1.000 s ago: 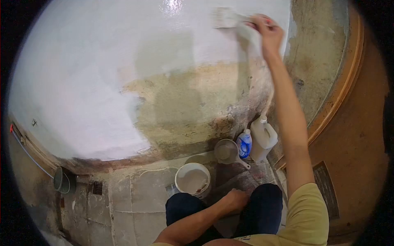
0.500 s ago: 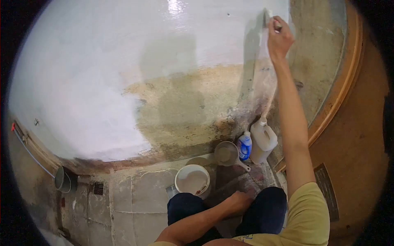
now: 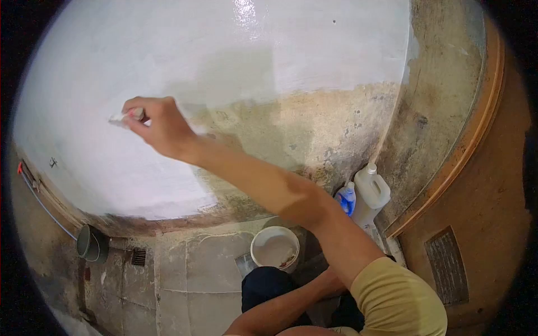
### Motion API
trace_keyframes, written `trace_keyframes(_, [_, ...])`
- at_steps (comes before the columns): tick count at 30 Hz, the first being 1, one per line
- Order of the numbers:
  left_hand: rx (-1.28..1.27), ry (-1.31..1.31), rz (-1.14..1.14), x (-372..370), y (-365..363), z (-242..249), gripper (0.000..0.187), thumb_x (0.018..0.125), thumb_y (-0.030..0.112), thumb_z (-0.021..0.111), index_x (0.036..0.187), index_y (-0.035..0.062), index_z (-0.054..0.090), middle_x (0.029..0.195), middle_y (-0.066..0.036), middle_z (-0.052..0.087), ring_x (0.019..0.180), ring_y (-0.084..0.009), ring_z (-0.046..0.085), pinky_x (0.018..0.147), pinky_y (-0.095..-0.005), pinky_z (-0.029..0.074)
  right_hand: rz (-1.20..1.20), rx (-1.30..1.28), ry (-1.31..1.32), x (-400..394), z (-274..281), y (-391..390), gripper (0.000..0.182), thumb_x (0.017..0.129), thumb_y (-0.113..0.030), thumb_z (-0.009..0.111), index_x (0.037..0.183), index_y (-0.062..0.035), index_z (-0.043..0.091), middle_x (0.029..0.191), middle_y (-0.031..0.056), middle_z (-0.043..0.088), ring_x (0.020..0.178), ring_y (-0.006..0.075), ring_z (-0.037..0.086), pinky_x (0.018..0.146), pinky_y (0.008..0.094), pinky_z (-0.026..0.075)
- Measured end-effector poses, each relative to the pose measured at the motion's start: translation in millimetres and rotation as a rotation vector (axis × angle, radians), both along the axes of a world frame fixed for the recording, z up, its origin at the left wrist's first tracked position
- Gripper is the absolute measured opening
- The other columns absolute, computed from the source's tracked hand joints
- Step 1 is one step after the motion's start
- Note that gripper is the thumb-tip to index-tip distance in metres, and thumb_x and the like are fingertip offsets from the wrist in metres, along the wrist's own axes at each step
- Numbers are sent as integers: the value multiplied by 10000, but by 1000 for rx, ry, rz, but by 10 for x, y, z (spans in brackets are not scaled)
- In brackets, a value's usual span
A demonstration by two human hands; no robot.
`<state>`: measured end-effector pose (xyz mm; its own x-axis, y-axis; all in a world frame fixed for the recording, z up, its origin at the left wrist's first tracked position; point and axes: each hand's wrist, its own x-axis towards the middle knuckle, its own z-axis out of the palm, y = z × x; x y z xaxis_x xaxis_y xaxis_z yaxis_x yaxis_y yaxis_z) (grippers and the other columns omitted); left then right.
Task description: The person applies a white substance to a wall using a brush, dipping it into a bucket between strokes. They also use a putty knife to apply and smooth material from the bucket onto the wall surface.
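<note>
My right hand [image 3: 161, 126] is closed around the handle of a paintbrush [image 3: 136, 114]. The bristles are white with paint and meet the white-painted part of the wall [image 3: 95, 157] on the left. Below and to the right, a stained, unpainted patch [image 3: 342, 120] shows beige and grey. My left hand [image 3: 332, 281] is low by my knees, mostly covered by my right arm, and its fingers are hidden. A white bucket [image 3: 258, 255] of whitish paint stands on the floor in front of my knee.
In the corner stand a blue-labelled bottle [image 3: 347, 200] and a translucent jug [image 3: 376, 199]. On the left, a dark bucket [image 3: 92, 246] sits near a floor drain [image 3: 139, 257]. A brown wooden frame [image 3: 448, 187] borders the right side.
My right hand has swept the paintbrush from the upper right edge of the wall across to the left. The arm now crosses my view and covers the dipper beside the paint bucket.
</note>
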<state>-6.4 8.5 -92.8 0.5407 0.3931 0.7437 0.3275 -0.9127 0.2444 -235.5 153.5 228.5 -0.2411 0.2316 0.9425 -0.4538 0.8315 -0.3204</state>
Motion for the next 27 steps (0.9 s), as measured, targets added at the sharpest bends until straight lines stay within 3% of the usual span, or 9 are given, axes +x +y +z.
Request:
trace_keyframes(1, [-4,3,-1,14,-22,-72,234,856,110,538,1044,-12,605,1022,-174,663,1005,-370,618,878,-472,488,15,14,27,-41,-9,-46,150,845,-90,676,960,6,686,822,111,700,664,155,653,575,254,540])
trace_keyframes(3, [-864,-344,-283,47,-45,-305,209,868,119,534,1020,12,630,1033,-146,669,1052,-372,596,857,-475,493,27,26,63,-40,-10,-44,133,846,-85,674,947,1,689,796,103,693,646,133,638,572,246,530])
trace_keyframes(4, [-872,-340,-284,9,-15,-356,209,868,119,534,1020,12,630,1033,-146,669,1052,-372,596,857,-475,493,28,-39,119,47,-24,-5,125,845,-84,676,937,1,686,777,91,686,641,112,623,572,238,522])
trace_keyframes(6, [-318,197,-40,-31,79,-410,184,867,122,540,982,46,661,1022,-136,674,1010,-365,621,830,-479,495,-12,-131,168,395,-29,118,112,844,-79,685,912,9,676,772,69,681,642,75,599,575,230,514])
trace_keyframes(7, [-323,198,-48,-41,87,-216,184,867,122,540,982,46,661,1022,-136,674,1010,-365,621,830,-479,495,-63,-139,147,666,-8,223,124,854,-80,678,922,23,676,798,75,687,660,98,629,580,239,527])
trace_keyframes(9, [-583,928,-7,-79,75,317,163,828,130,579,941,73,681,999,-146,674,943,-333,653,798,-470,499,-95,-143,346,1219,-10,488,118,877,-69,642,939,26,675,851,100,694,726,164,679,639,259,560])
trace_keyframes(12, [-547,893,-5,-129,56,364,219,826,117,554,1009,26,634,974,-182,664,898,-335,663,775,-469,510,-461,-33,606,2237,122,831,129,885,-33,629,958,68,659,885,131,683,760,193,673,769,326,589])
trace_keyframes(16, [-576,964,-111,-133,94,419,280,848,129,534,1075,-24,591,989,-210,654,932,-358,650,789,-454,520,-425,-10,796,3084,421,1061,153,863,19,614,929,154,585,902,202,646,771,254,671,754,361,618])
trace_keyframes(27, [-695,946,-124,83,136,512,349,804,244,643,1056,3,619,1094,-194,636,993,-348,634,852,-459,510,-430,-46,827,3265,128,1465,154,888,28,568,950,149,494,973,247,599,871,272,656,782,386,623])
